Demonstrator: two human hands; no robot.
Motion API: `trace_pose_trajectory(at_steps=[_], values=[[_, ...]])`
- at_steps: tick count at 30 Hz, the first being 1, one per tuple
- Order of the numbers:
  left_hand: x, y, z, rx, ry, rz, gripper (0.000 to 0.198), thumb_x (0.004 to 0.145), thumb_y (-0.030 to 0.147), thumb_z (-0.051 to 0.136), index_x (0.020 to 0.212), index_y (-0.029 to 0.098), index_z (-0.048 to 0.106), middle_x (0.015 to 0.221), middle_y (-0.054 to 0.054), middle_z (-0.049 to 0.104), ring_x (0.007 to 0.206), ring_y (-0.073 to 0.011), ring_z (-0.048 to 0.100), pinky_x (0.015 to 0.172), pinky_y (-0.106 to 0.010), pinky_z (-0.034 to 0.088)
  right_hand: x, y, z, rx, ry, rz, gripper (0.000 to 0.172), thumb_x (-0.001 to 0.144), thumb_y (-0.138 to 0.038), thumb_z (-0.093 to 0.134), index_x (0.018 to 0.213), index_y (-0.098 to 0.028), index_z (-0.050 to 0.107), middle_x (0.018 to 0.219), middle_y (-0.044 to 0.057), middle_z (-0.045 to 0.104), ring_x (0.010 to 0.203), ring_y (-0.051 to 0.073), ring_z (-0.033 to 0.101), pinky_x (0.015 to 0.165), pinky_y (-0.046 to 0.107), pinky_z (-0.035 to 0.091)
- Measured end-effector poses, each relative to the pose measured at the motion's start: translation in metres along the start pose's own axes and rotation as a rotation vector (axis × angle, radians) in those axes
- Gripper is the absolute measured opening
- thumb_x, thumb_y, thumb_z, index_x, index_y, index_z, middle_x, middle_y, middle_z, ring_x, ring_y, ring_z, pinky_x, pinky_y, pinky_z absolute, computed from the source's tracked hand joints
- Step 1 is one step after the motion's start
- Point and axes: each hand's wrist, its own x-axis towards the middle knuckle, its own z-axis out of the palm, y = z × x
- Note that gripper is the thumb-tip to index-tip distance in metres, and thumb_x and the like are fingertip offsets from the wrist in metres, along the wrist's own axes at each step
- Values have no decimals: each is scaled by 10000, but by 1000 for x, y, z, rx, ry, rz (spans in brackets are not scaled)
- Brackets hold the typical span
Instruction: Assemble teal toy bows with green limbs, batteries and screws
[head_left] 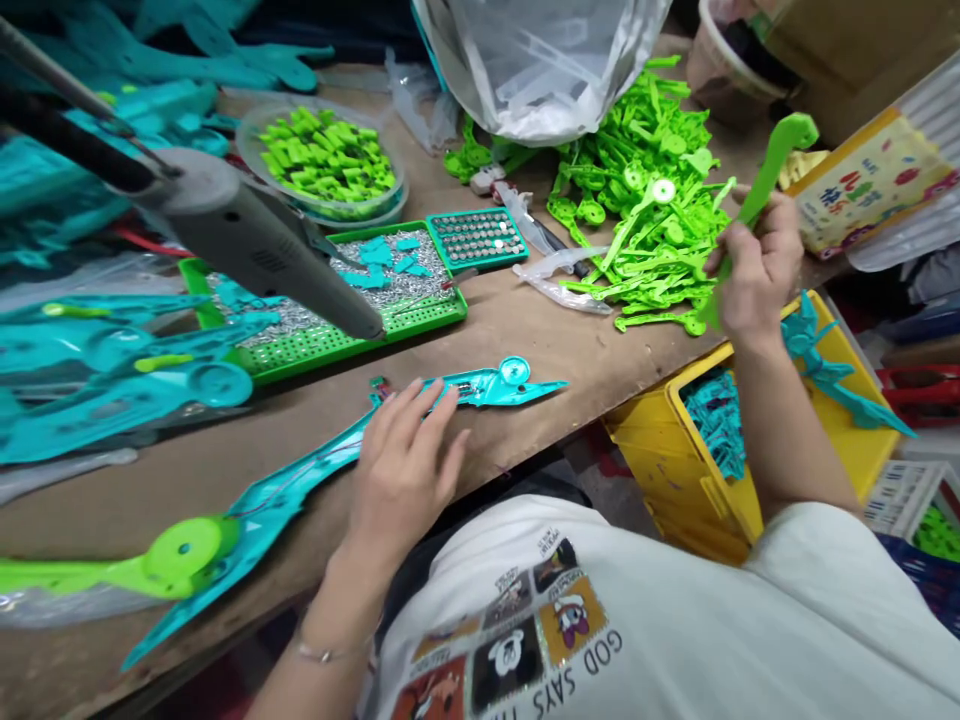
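Note:
A long teal plastic shell (pixel 300 490) lies diagonally along the front of the bench, its hollow side up, with a thin wire inside. My left hand (pixel 405 450) rests over its narrow middle, fingers stretched and thumb apart; the part beneath them is hidden. Raised at the right, my right hand (pixel 757 265) grips a long bright green plastic piece (pixel 778 160) with a rounded, hooked upper end. A pile of similar green pieces (pixel 652 220) spreads beside that hand. At the shell's lower left, a green part with a round disc (pixel 187 555) lies against it.
A grey electric screwdriver (pixel 262 235) hangs over a green tray (pixel 352 335) of screws and teal bits. Behind are a teal tray of small round parts (pixel 478 238) and a tub of green pieces (pixel 326 165). A yellow bin (pixel 652 470) stands below the bench edge.

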Motion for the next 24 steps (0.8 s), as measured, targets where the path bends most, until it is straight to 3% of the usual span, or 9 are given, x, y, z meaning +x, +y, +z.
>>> trace_pose_trajectory(at_steps=[1, 3, 5, 7, 11, 17, 21, 24], values=[[10, 3, 8, 13, -46, 10, 704, 937, 254, 683, 1583, 202, 408, 1529, -169, 550, 1467, -350, 475, 1213, -575, 405, -8, -16, 14, 276, -51, 91, 344, 957, -165, 467, 1285, -184, 568, 921, 21, 630, 586, 92, 505, 564, 252, 433], [25, 5, 23, 54, -146, 11, 709, 960, 297, 651, 1591, 131, 373, 1577, -210, 485, 1503, -382, 414, 1235, -606, 338, -27, -38, 43, 633, -345, 313, 256, 930, -182, 566, 1176, -193, 634, 851, -10, 639, 644, 90, 567, 632, 243, 513], [34, 1, 35, 84, -225, 10, 668, 977, 300, 622, 1572, 103, 393, 1558, -218, 506, 1480, -397, 439, 1242, -634, 287, -45, -49, 64, 828, -591, 523, 255, 890, -186, 671, 1144, -193, 655, 853, -17, 666, 731, 104, 628, 758, 295, 599], [36, -4, 43, 86, -261, 10, 582, 996, 285, 588, 1535, 118, 448, 1497, -197, 578, 1417, -377, 519, 1239, -637, 274, -59, -50, 77, 945, -709, 685, 319, 841, -169, 749, 1146, -196, 661, 874, -21, 686, 794, 116, 663, 844, 359, 640], [29, -7, 44, 35, -280, -3, 466, 1020, 276, 539, 1472, 163, 521, 1438, -163, 638, 1350, -324, 589, 1221, -599, 322, -76, -48, 88, 1043, -695, 791, 418, 745, -180, 860, 1114, -217, 667, 880, -40, 702, 849, 129, 712, 857, 373, 664], [20, 0, 37, -12, -288, -12, 515, 1024, 277, 524, 1523, 169, 456, 1439, -162, 637, 1372, -309, 578, 1215, -565, 351, -100, -39, 118, 1018, -556, 844, 526, 594, -357, 974, 896, -208, 570, 754, -66, 683, 729, 158, 754, 663, 281, 648], [18, -1, 39, -13, -274, -15, 566, 1020, 301, 535, 1549, 140, 415, 1422, -177, 641, 1361, -303, 584, 1201, -536, 387, -115, -26, 137, 1004, -471, 907, 567, 567, -378, 982, 900, -212, 554, 732, -74, 676, 702, 154, 750, 668, 285, 654], [19, -3, 39, -22, -283, -7, 547, 1021, 299, 533, 1543, 164, 436, 1434, -161, 637, 1359, -296, 583, 1200, -533, 390, -122, -15, 139, 963, -441, 918, 574, 572, -398, 977, 920, -211, 561, 745, -66, 685, 682, 147, 738, 638, 281, 652]])
